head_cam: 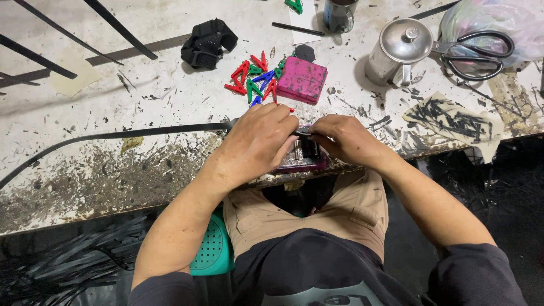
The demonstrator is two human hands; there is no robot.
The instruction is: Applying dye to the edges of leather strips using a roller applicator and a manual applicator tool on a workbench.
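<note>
Strip: long black strip [141, 131] lies across the stained table [85, 113] to the hands
Left hand [258, 141]: curled over its end, above a pink tray [300, 164]
Right hand [345, 139]: pinching a small black piece [309, 147]; hands close together
Behind: coloured clips [252, 79]; pink box [301, 79]

Two hands [258, 144], two pink boxes [301, 80], one scissors [473, 54]

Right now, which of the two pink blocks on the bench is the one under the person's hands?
The pink block at the bench's near edge, mostly covered by the left hand and right hand. The other pink square block lies farther back, untouched, beside the coloured clips.
</note>
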